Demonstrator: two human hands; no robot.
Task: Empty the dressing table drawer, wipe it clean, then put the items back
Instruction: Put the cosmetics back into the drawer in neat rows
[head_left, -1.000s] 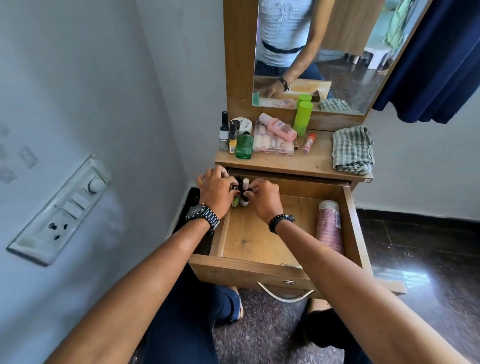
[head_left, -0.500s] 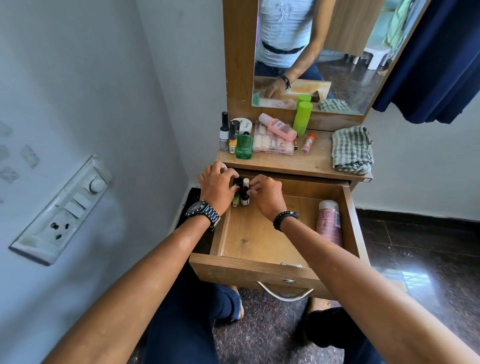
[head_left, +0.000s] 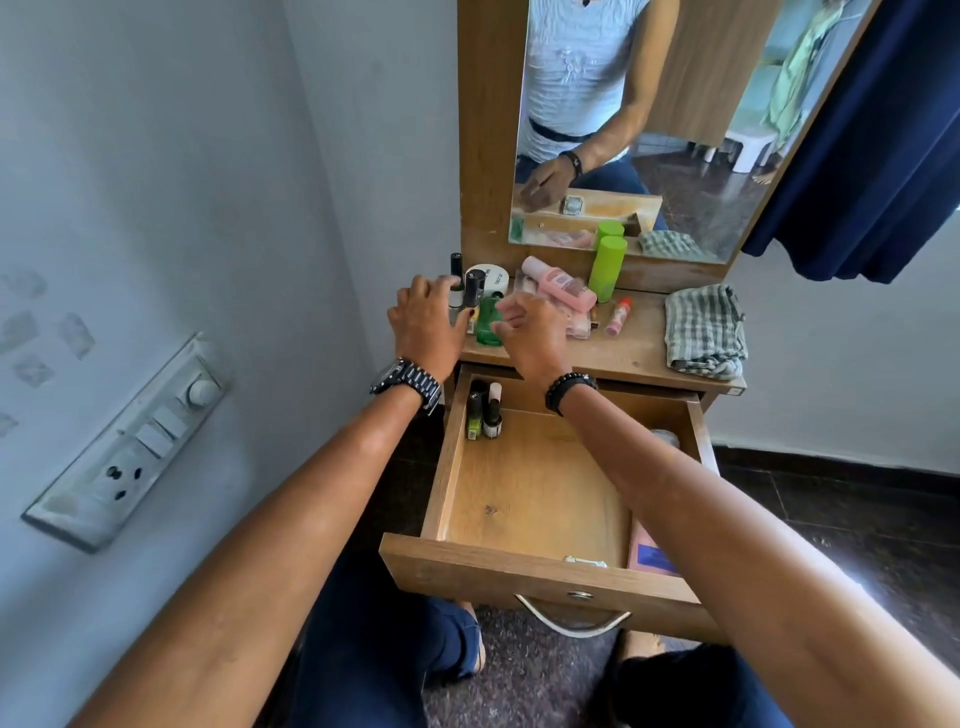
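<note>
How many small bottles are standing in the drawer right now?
2 that I can make out, side by side in the drawer's back left corner: a green bottle and a white-capped bottle. Others may be hidden behind the forearm.

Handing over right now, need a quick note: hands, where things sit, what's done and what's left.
Left hand open, reaching at the nail polish bottles on the tabletop. Right hand loosely open above the green bottle, holding nothing.
In the drawer: two small bottles at the back left corner, a pink can along the right side.
Left: remaining tabletop items go back. Checked cloth lies on the tabletop.
</note>
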